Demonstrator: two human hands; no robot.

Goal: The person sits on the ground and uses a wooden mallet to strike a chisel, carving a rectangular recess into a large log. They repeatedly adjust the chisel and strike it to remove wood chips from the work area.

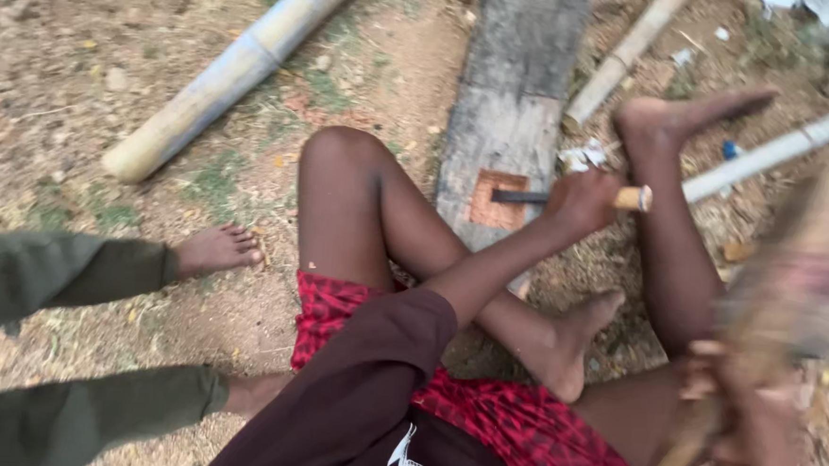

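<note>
Fingers of our left hand (582,199) wrap tight around a chisel (568,198), its dark blade lying in the reddish square mortise (498,200) cut near the lower end of the grey plank (510,115). Our right hand (727,410) grips a wooden mallet (790,290) at the right edge; blur smears it, so we cannot tell how those fingers sit. White scraps (584,159) lie by the plank's right edge. Another person's green-trousered legs (59,337) are cut off at left.
</note>
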